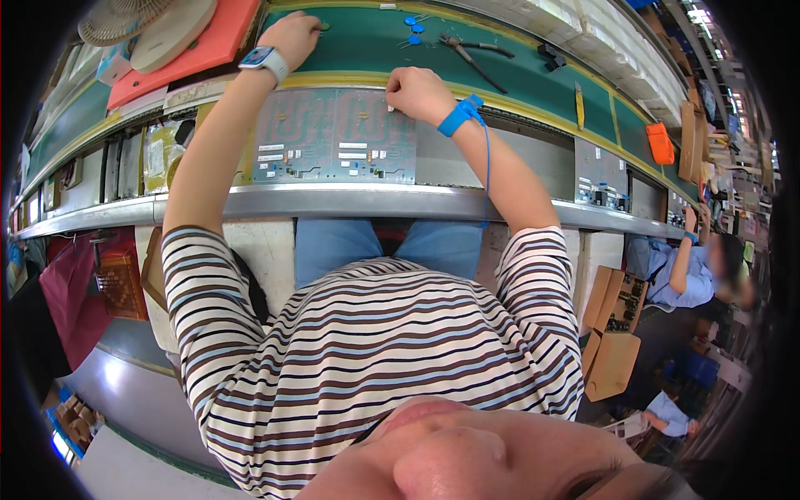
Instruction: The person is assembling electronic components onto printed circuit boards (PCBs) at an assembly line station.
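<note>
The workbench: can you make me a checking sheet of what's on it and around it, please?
Surface: green worktop, with a metal rail along the near side.
Job's things: circuit board panel between the forearms; three blue discs on the worktop.
Clutter: pliers with handles spread, small black parts, a slim yellow tool.
Hands: left hand, fingertips by a small green piece; right hand, fingers bent, near the panel's upper right corner. What either grips is unclear.
Cables: thin blue cord from the blue wrist strap.
Surroundings: fan at upper left; a person in blue at right.
</note>
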Demonstrator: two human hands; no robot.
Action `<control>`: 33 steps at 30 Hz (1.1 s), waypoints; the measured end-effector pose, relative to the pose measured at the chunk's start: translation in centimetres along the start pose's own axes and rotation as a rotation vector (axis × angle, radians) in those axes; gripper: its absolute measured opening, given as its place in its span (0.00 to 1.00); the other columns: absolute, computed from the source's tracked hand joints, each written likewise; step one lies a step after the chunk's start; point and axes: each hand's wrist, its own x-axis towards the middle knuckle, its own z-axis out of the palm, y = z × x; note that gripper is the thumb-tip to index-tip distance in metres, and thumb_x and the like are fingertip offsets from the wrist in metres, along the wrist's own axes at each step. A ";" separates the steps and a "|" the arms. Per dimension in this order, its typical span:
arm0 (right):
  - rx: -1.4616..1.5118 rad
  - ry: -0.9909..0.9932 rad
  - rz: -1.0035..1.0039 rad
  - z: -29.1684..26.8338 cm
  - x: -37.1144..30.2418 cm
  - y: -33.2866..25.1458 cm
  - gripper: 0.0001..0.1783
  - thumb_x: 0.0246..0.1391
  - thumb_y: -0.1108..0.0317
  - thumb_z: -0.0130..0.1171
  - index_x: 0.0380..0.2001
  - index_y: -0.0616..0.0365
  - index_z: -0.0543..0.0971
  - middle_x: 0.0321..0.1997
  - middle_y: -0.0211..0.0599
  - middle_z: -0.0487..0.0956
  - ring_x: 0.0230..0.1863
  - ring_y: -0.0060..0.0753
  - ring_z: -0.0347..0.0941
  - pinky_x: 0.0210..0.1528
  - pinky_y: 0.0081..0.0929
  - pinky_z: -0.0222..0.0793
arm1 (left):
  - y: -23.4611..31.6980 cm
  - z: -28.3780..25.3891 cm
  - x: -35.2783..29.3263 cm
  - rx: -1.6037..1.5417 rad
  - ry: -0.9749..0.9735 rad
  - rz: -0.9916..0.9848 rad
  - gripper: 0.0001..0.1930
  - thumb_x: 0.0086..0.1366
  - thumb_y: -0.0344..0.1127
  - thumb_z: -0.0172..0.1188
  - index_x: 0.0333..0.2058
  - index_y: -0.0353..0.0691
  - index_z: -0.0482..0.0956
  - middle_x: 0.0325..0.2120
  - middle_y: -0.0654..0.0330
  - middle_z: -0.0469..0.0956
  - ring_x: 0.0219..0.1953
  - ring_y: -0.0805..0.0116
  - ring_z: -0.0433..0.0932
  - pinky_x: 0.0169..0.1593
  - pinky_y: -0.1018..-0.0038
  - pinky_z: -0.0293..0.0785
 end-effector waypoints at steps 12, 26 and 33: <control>0.003 0.029 -0.009 0.0 -0.4 0.5 0.07 0.37 0.66 0.56 0.22 0.56 0.80 0.26 0.42 0.78 0.32 0.45 0.75 0.37 0.37 0.71 | 5.4 8.1 9.9 0.131 0.040 0.193 0.13 0.60 0.36 0.50 0.43 0.43 0.74 0.40 0.55 0.73 0.43 0.55 0.73 0.46 0.63 0.71; -0.046 0.094 0.001 0.4 -0.4 0.2 0.07 0.38 0.66 0.57 0.21 0.57 0.79 0.24 0.41 0.78 0.30 0.44 0.75 0.35 0.35 0.70 | 4.2 5.6 6.9 -0.077 0.082 0.048 0.12 0.56 0.35 0.54 0.39 0.38 0.72 0.37 0.49 0.75 0.40 0.51 0.74 0.43 0.65 0.70; -0.005 0.067 0.022 0.4 -0.4 0.1 0.07 0.34 0.65 0.59 0.20 0.54 0.80 0.23 0.44 0.78 0.31 0.47 0.75 0.35 0.38 0.71 | 0.7 -1.9 -4.4 -0.427 -0.058 -0.066 0.11 0.55 0.38 0.57 0.34 0.39 0.75 0.26 0.58 0.77 0.30 0.64 0.77 0.35 0.72 0.72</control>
